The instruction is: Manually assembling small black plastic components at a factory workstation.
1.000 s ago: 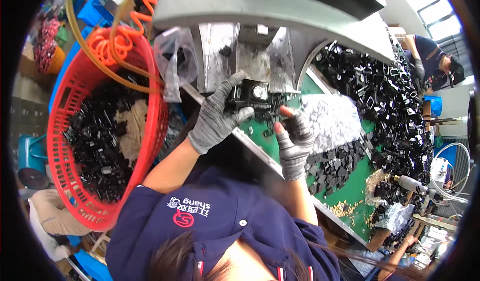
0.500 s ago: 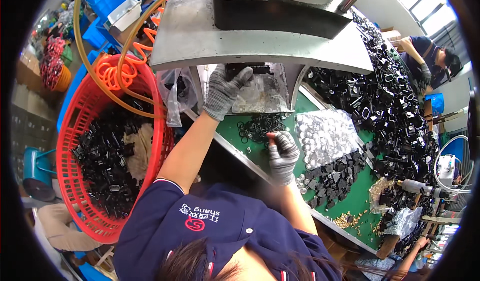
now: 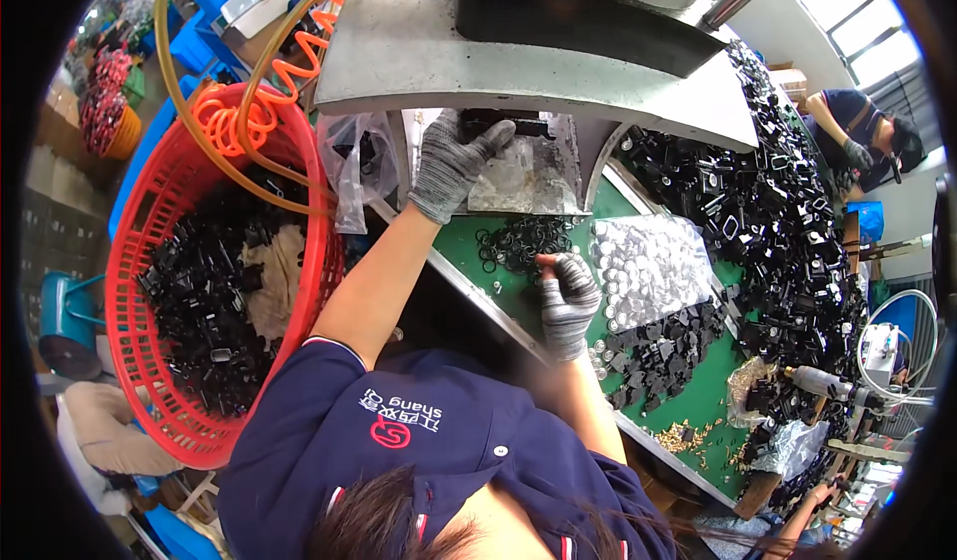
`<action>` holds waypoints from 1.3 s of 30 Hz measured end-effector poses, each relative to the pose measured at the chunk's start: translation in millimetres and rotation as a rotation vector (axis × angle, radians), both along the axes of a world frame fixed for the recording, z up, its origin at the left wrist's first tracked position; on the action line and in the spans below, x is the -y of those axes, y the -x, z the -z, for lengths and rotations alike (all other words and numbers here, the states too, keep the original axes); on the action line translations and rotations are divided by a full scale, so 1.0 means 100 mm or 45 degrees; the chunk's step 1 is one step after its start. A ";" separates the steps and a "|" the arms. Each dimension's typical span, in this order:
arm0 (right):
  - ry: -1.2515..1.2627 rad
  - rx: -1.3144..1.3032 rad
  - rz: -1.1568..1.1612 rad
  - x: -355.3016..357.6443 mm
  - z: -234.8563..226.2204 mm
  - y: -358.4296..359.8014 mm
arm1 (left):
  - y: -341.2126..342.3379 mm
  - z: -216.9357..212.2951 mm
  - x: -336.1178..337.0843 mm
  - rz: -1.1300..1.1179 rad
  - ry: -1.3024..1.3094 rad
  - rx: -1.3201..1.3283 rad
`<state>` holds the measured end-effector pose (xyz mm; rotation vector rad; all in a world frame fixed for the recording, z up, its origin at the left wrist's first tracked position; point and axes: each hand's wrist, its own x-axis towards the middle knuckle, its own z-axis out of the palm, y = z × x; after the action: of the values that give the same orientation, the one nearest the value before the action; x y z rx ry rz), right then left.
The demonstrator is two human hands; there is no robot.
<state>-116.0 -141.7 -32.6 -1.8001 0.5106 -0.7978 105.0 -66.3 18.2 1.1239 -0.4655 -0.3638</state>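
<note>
My left hand [image 3: 452,166], in a grey knit glove, reaches under the press's metal plate. Its thumb stretches out away from the fingers, and the plate's edge hides the fingertips. Beside the thumb lies a dark bar-shaped part [image 3: 526,125] in the worn metal bed [image 3: 518,186] of the press. My right hand [image 3: 570,306], in a similar glove with a bare fingertip showing, is curled closed over the green table [image 3: 498,306]. What it holds, if anything, is hidden. A pile of black rings [image 3: 523,244] lies just beyond it.
A clear bag of round silvery pieces [image 3: 653,266] lies right of my right hand, with black flat pieces [image 3: 663,356] below it. Black parts [image 3: 758,201] heap along the right. At left stands a red basket [image 3: 130,341] of black parts. Another person [image 3: 862,126] sits at far right.
The whole view has shifted slightly, with the press appearing a little higher and further right. Both hands keep nearly the same pose and place.
</note>
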 end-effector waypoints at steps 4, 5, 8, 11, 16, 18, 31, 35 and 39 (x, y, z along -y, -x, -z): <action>0.003 0.024 -0.017 -0.01 -0.02 0.00 | -0.01 -0.01 -0.01 0.043 -0.005 0.043; 0.003 0.020 -0.019 -0.01 -0.03 -0.01 | -0.01 -0.01 -0.01 0.031 0.013 0.033; 0.052 0.011 -0.015 0.00 -0.04 -0.01 | -0.01 0.01 0.00 0.001 0.036 0.025; 0.049 0.002 -0.040 0.01 -0.03 0.01 | -0.01 0.02 0.00 -0.018 -0.017 0.055; -0.058 -0.003 -0.008 -0.02 -0.05 0.00 | -0.03 -0.02 -0.01 0.011 -0.016 0.019; -0.025 0.012 0.013 -0.04 -0.15 -0.02 | 0.03 -0.04 -0.03 -0.001 0.017 0.001; -0.998 0.025 0.036 0.69 -0.48 0.12 | 1.24 -0.19 -0.58 0.470 -0.551 0.669; -1.296 0.587 -0.072 1.95 -0.86 0.30 | 1.24 -0.38 -1.26 0.550 -0.852 0.931; -1.167 0.693 -0.015 3.16 -1.08 0.22 | 1.10 -0.69 -2.06 0.140 -0.991 1.003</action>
<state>-137.9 -458.2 75.5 -0.7046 0.3996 -0.8167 -5.2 139.5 87.2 2.0124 -1.1391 -0.1784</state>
